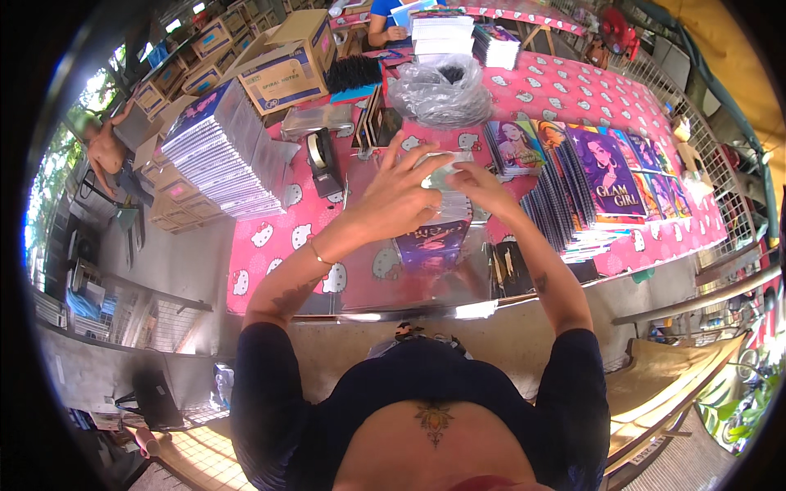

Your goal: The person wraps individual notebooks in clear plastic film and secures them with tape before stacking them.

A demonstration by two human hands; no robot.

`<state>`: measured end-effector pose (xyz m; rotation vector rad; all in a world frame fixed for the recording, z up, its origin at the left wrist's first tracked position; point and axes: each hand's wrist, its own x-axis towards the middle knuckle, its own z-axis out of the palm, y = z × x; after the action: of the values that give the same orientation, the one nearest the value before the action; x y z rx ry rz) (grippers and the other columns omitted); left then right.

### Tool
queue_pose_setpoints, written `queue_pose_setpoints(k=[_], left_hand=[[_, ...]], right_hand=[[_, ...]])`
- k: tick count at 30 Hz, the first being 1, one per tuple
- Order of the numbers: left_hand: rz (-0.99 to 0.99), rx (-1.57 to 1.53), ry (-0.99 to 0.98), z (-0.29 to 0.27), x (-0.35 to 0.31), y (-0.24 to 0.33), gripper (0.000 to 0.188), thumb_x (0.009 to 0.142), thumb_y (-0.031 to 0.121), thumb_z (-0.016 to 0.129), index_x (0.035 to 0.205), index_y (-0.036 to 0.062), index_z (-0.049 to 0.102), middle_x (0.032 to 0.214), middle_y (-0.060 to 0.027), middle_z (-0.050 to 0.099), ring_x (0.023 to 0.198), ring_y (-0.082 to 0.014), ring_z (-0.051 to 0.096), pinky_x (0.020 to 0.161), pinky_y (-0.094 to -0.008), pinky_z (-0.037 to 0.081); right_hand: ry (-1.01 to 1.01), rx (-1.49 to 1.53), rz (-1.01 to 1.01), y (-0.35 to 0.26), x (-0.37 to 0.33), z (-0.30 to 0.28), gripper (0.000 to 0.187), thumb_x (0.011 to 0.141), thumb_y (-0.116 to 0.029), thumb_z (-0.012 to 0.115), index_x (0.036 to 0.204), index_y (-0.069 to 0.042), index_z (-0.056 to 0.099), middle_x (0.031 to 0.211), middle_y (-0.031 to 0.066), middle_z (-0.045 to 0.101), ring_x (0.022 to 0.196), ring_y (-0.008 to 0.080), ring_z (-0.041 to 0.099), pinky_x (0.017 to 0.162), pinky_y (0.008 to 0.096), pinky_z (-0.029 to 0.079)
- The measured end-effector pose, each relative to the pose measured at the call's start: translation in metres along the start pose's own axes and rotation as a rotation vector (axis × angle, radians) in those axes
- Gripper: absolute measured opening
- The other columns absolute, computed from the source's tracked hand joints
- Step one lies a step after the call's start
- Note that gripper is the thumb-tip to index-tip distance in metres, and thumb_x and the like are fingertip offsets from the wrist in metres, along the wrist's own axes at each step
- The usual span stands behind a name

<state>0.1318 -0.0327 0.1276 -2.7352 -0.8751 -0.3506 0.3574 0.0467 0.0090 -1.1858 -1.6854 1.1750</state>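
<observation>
In front of me a purple-covered notebook (432, 244) lies under clear plastic, at the near part of the pink patterned table (262, 237). My left hand (403, 192) is over its far end, with several fingers spread apart. Close to its fingertips, my right hand (485, 186) has its fingers bent together at the clear plastic sleeve (460, 162) and seems to pinch its edge. The hands hide the notebook's far end. Left of my left hand stands a black tape dispenser (326, 168) with a roll of tape.
Tall stacks of wrapped notebooks (225, 155) rise at the left, beside cardboard boxes (286, 69). Rows of spiral notebooks (565, 184) lie at the right. Crumpled clear plastic bags (438, 94) sit beyond my hands. A person in blue (381, 24) is across the table; another person (110, 151) stands far left.
</observation>
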Motion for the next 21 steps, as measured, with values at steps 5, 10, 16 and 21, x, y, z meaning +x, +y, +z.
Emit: queue_pose_setpoints(k=[5,10,16,21], left_hand=[[-0.538,-0.883,0.317,0.014,-0.011,-0.031,0.026,0.088,0.024,0.071,0.108,0.0074,0.072,0.124,-0.0116,0.063,0.112,-0.0249,0.061,0.098,-0.0342,0.046],[-0.723,-1.307,0.084,0.111,-0.049,-0.06,0.044,0.091,0.022,0.07,0.13,0.0048,0.059,0.115,-0.0063,0.068,0.107,-0.0161,0.063,0.092,-0.0304,0.048],[-0.562,-1.395,0.058,0.11,-0.032,-0.049,0.049,0.095,0.02,0.065,0.139,0.0044,0.051,0.114,-0.0035,0.067,0.105,-0.0092,0.06,0.091,-0.0272,0.048],[-0.365,-0.913,0.158,0.085,-0.06,-0.02,0.04,0.093,0.022,0.065,0.127,0.0028,0.06,0.126,-0.0141,0.063,0.116,-0.0266,0.061,0.101,-0.0363,0.046]], right_hand=[[-0.19,0.024,-0.223,-0.008,0.034,0.016,0.023,0.082,-0.02,0.078,0.093,-0.002,0.068,0.081,0.0031,0.068,0.073,0.0103,0.062,0.067,0.0269,0.049],[-0.232,-0.157,-0.238,-0.04,0.014,0.016,0.03,0.081,-0.022,0.08,0.1,-0.004,0.065,0.087,0.003,0.069,0.083,0.0124,0.063,0.076,0.0297,0.05],[-0.354,0.325,-0.037,0.001,0.02,0.003,0.08,0.082,-0.03,0.079,0.145,-0.014,0.033,0.135,0.0143,0.054,0.127,0.025,0.048,0.102,0.0394,0.04],[-0.519,0.028,-0.246,-0.035,-0.04,-0.003,0.083,0.081,-0.021,0.078,0.15,-0.015,0.031,0.14,0.0159,0.053,0.132,0.0272,0.047,0.11,0.0431,0.037]])
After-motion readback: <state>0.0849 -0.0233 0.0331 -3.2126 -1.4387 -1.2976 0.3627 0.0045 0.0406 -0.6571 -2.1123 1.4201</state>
